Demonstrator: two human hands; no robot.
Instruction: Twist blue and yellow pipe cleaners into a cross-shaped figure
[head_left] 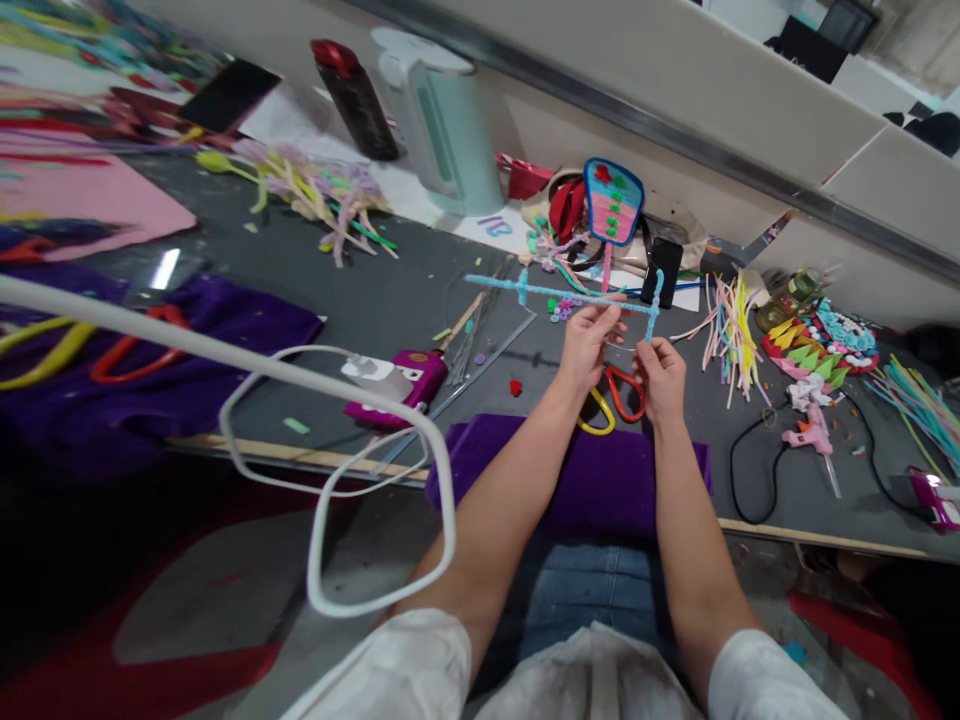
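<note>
A long light-blue fuzzy stem (562, 294) with short crosspieces near both ends is held up over the grey table. My left hand (592, 340) pinches it right of its middle. My right hand (660, 372) has its fingers closed at the lower end of the right crosspiece, where a thin pale strand runs between the hands. Below the hands lie scissors with red (625, 394) and yellow (598, 412) handles, beside a folded purple cloth (600, 475).
A white cable (442, 470) loops across the left foreground. Behind stand a light-green kettle (457, 130) and a dark bottle (356, 105). A pink glue gun (814, 435) and bundled stems (731, 340) lie right; a magenta device (409, 390) sits left.
</note>
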